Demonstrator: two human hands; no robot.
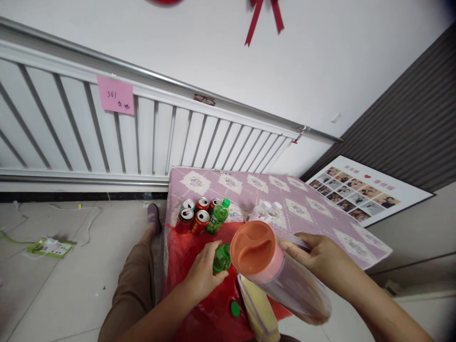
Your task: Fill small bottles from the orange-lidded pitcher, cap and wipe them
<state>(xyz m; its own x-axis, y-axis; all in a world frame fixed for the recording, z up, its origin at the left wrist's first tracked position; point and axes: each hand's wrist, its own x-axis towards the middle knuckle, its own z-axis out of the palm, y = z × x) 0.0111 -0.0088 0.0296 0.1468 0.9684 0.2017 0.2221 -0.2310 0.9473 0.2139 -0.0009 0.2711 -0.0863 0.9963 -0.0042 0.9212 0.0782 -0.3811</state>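
My right hand (317, 256) grips the handle of a clear pitcher (302, 289) with an orange-pink lid (253, 247). The pitcher is tilted, its lid end toward my left hand, and some liquid seems to lie low in it. My left hand (204, 270) is wrapped round a small green bottle (221, 259), whose top is close to the pitcher's lid. Whether the two touch, I cannot tell. Below them a loose green cap (235, 308) lies on the red plastic sheet (188, 294), beside a folded yellow cloth (259, 308).
Several opened drink cans (202, 217) and a capped green bottle (218, 217) stand on the patterned purple table cover (295, 209). White-capped bottles (265, 209) are grouped farther right. A white radiator (199, 137) runs behind, and a photo board (370, 190) leans at right.
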